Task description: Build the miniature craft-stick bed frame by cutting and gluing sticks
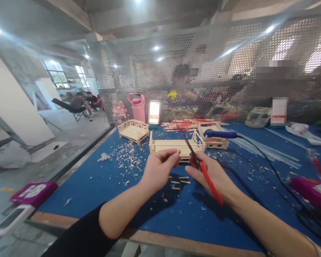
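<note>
Over the middle of the blue table, my left hand [157, 167] pinches a short pale wooden stick piece [178, 152] between thumb and fingertips. My right hand [210, 169] is closed around red-handled scissors [212, 185], whose dark blades point up and away to the left. Just behind both hands stands a small model frame made of wooden sticks [166, 143], its front partly hidden by my fingers. Several cut stick pieces [176, 182] lie on the table below the hands.
Two more stick models stand at the left [133, 130] and right [216, 142]. A blue-handled corded tool [221, 134] rests on the right one. Red-and-pale sticks [187, 124], clear glue sticks [265, 148], wood scraps [128, 155] and a pink bottle [138, 109] surround them. People sit beyond a perforated screen [149, 71].
</note>
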Motion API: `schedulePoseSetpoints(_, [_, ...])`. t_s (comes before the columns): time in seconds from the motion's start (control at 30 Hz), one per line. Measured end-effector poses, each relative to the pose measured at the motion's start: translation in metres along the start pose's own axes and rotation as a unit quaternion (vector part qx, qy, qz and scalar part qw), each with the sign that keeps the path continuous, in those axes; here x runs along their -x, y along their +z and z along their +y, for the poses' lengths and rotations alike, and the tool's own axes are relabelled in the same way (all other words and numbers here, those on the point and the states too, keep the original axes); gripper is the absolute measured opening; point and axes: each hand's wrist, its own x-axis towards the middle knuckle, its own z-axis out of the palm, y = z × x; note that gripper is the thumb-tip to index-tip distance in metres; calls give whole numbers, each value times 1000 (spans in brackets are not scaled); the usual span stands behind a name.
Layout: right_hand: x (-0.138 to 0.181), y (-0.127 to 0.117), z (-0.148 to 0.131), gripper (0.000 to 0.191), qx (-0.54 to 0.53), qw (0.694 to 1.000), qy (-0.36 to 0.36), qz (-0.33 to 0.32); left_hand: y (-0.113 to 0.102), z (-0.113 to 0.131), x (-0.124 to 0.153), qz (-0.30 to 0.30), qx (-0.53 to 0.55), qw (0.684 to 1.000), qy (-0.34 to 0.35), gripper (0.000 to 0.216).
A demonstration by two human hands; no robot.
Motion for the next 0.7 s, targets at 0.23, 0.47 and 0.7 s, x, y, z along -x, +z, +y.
schedulePoseSetpoints(0.23, [0,-2,0,30,112,993,-23,-39,-4,0,-3,-8,24,999,20,20])
schedulePoseSetpoints(0.47, [0,-5,1,29,214,974,-71,21,-5,-6,-4,-34,-18,993,114,17])
schedulePoseSetpoints(0.7, [0,-6,0,36,221,967,-121,42,-4,-7,-3,-27,-6,992,126,16])
